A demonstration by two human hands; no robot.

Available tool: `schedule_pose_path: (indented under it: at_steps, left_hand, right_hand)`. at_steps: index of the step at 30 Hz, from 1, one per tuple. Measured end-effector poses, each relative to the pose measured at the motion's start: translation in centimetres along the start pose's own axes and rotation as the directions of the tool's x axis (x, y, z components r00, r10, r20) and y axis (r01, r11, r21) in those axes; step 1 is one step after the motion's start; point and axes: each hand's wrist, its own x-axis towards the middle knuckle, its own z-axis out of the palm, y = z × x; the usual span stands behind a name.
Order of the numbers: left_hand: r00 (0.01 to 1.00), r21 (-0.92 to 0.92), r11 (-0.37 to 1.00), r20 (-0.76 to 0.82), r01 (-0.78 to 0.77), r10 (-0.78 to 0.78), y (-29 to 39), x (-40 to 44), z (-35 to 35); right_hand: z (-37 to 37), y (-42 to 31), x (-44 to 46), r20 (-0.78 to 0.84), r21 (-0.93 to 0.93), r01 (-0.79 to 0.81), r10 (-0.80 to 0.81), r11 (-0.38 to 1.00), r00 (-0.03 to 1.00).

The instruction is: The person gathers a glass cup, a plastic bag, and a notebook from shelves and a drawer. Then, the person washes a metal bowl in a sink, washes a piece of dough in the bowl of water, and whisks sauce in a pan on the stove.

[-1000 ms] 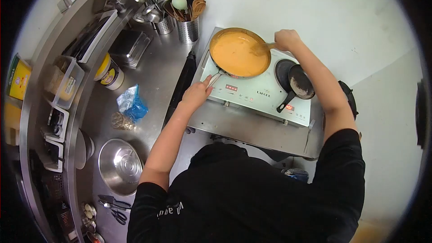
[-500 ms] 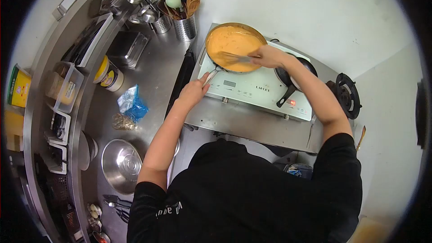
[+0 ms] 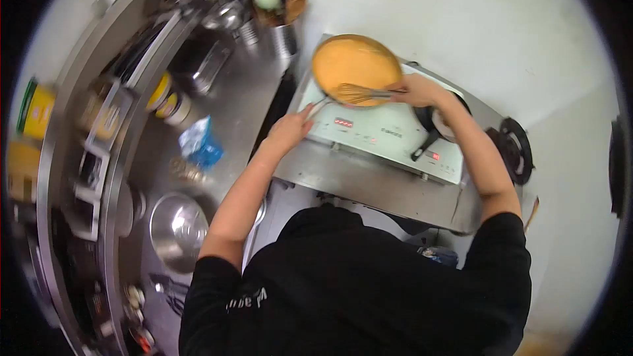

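Note:
A wide pan of smooth orange sauce sits on the left side of a white two-zone cooktop. My left hand is closed round the end of its handle. In my right hand is a wire whisk, gripped by its handle. The whisk's wires lie level over the pan's near edge, at the sauce; whether they dip into it I cannot tell. A smaller black pan stands on the right zone, partly behind my right forearm.
A black burner grate is right of the cooktop. On the left counter are a steel bowl, a blue plastic bag, a yellow-lidded tub and a utensil holder. A steel shelf curves along the left.
The whisk has shifted within the pan, its wires now plainer to see. Red digits have lit on the cooktop's left display. The whole view has shifted slightly, blurring the left side.

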Motion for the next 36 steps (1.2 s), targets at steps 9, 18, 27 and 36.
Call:
schedule_pose_path:
  at_steps: [9,18,27,36]
  left_hand:
    - [0.755,-0.305,0.908,-0.511,0.287,-0.410,-2.6,-7.5,-2.7]
    - [-0.302,-0.914,0.088,-0.220,0.395,-0.928,-17.8,-17.8,4.4]
    - [-0.203,-0.898,0.283,-0.363,0.337,-0.909,-27.3,-14.6,2.3]
    - [0.062,-0.598,0.589,-0.671,0.544,-0.739,-19.5,-19.9,0.5]
  right_hand:
    - [0.8,-1.4,1.6,-0.244,-0.354,-0.237,0.155,0.905,0.957]
    - [8.5,3.3,2.9,-0.279,-0.357,-0.340,0.248,0.870,0.928]
    - [7.6,-4.8,2.5,-0.630,-0.285,0.021,-0.203,0.958,0.749]
    - [11.2,-22.5,6.2,-0.619,0.178,0.678,-0.455,0.713,0.640]
